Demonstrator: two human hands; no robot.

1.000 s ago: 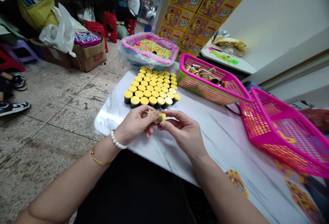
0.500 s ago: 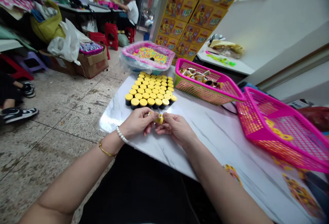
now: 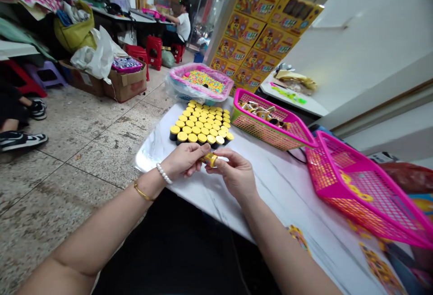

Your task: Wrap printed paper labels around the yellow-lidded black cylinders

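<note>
My left hand (image 3: 184,160) and my right hand (image 3: 234,173) meet over the near edge of the white marble table (image 3: 291,195). Both pinch one small yellow-capped container (image 3: 210,159) between their fingertips. Just beyond the hands stands a tight block of several black containers with yellow caps (image 3: 203,123). A pearl bracelet and a gold bangle sit on my left wrist.
A plastic-lined tub of coloured beads (image 3: 202,80) stands behind the block. A pink mesh basket with wrapped pieces (image 3: 270,123) lies to the right, a second pink basket (image 3: 358,186) nearer right. Yellow cartons (image 3: 260,29) are stacked behind. A person sits at a far table (image 3: 182,26); someone's shoes (image 3: 20,139) rest on the floor at left.
Both hands stay closed on the small container and turn it slightly. The camera has shifted, so the table contents sit a little lower and to the right.
</note>
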